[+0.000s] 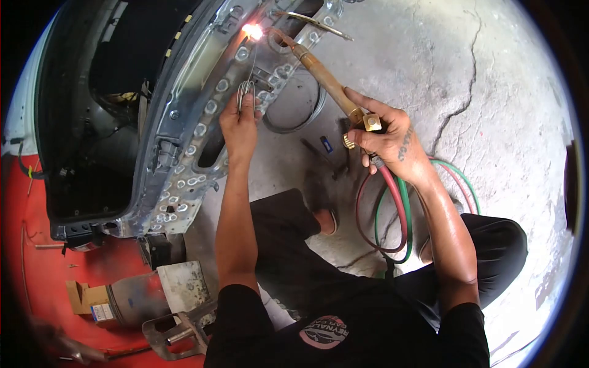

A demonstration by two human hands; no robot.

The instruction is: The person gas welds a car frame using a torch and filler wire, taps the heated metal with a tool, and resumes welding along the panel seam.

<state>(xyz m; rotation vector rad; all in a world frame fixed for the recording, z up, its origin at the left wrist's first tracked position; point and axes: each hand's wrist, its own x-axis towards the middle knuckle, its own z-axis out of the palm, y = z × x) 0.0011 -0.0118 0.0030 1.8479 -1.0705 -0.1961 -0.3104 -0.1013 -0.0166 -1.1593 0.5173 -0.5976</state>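
My right hand [386, 136] is closed round the brass handle of a gas welding torch [322, 76], whose tip points up and left at a bright flame [252, 30] on the car body panel [211, 105]. Red and green hoses [400, 208] run down from the torch. My left hand [240, 127] pinches a bent bundle of thin filler wire [246, 92]; one strand reaches up toward the flame. Round weld marks dot the grey metal panel under the flame. The glare hides the exact spot where wire, flame and metal meet.
A wire coil [300, 122], a hammer-like tool [322, 154] and a small blue item [326, 145] lie on the cracked concrete floor [509, 92]. A metal rod [325, 26] sticks out from the panel. At lower left are a C-clamp [178, 336], a cylinder [140, 302] and a cardboard box [86, 299].
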